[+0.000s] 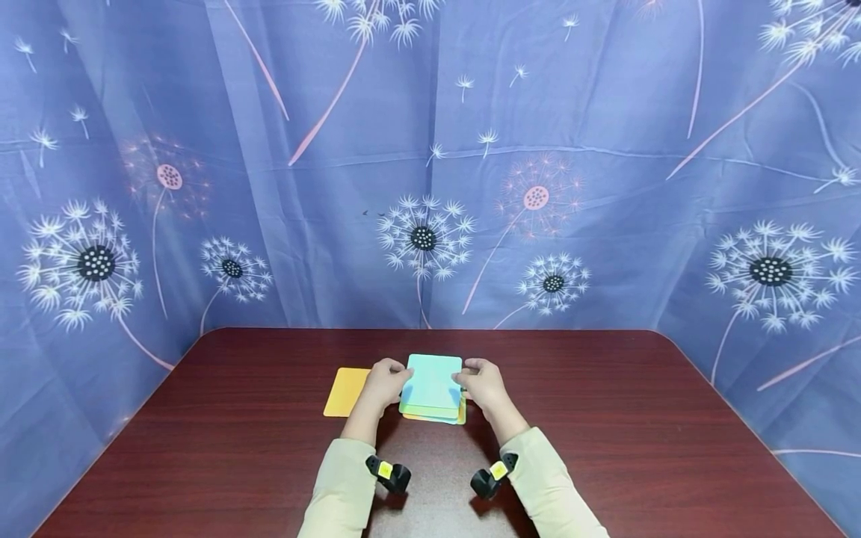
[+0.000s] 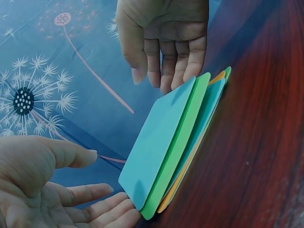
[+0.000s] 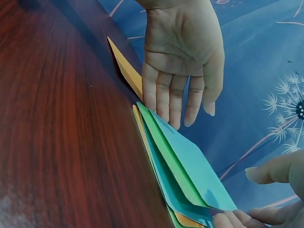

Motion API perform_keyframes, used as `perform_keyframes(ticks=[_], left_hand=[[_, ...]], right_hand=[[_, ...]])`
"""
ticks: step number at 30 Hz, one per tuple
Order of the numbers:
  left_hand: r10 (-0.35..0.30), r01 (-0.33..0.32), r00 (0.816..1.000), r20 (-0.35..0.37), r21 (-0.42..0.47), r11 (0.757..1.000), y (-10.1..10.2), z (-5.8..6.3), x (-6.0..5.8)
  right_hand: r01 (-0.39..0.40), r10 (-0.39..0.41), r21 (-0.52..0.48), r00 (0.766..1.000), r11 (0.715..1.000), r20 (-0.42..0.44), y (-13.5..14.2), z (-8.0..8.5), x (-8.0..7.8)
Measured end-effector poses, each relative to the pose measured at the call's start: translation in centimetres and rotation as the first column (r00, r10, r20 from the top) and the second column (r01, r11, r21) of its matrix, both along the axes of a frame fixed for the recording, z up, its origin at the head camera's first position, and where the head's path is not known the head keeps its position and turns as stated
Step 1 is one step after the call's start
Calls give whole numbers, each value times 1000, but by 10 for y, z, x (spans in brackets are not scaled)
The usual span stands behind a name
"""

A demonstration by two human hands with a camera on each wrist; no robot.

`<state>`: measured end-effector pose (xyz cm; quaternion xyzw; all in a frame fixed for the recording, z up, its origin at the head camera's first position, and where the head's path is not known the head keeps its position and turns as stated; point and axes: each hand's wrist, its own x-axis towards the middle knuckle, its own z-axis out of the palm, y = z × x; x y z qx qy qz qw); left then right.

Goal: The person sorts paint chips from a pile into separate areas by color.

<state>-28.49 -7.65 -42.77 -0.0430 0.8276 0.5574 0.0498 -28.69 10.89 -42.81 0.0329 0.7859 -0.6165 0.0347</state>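
Note:
A stack of thin square cards lies between the two hands, with a light blue card [image 1: 433, 379] on top. Below it show a green card [image 2: 183, 142], another blue card and orange edges, slightly fanned out. My left hand [image 1: 385, 384] is at the stack's left side, its fingertips against the edge and its thumb raised off the top card. On the opposite side, my right hand [image 1: 486, 384] touches the edge with its fingers, thumb likewise apart from the card. Just left of the left hand lies a yellow-orange card [image 1: 345, 394], partly hidden by that hand.
Everything rests on a dark red wood-grain table [image 1: 235, 448] with rounded far corners. Behind and beside it hangs a blue curtain [image 1: 336, 261] printed with dandelions. Each sleeve carries a small black wrist camera [image 1: 389, 474].

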Motion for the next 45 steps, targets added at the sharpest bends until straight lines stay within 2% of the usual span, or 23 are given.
perform_keyframes(ticks=[12, 25, 34, 45], left_hand=[[1, -1, 1000, 22, 11, 1000, 0, -1, 0], [-10, 11, 1000, -28, 30, 999, 1, 4, 2], [-8, 10, 999, -47, 50, 999, 2, 10, 2], [7, -4, 994, -106, 24, 1000, 3, 13, 3]], right_hand=[[41, -42, -17, 999, 999, -25, -2, 1, 0], [68, -69, -34, 997, 997, -41, -5, 5, 3], [67, -67, 0, 996, 998, -55, -5, 10, 4], [108, -105, 19, 989, 994, -106, -4, 9, 2]])
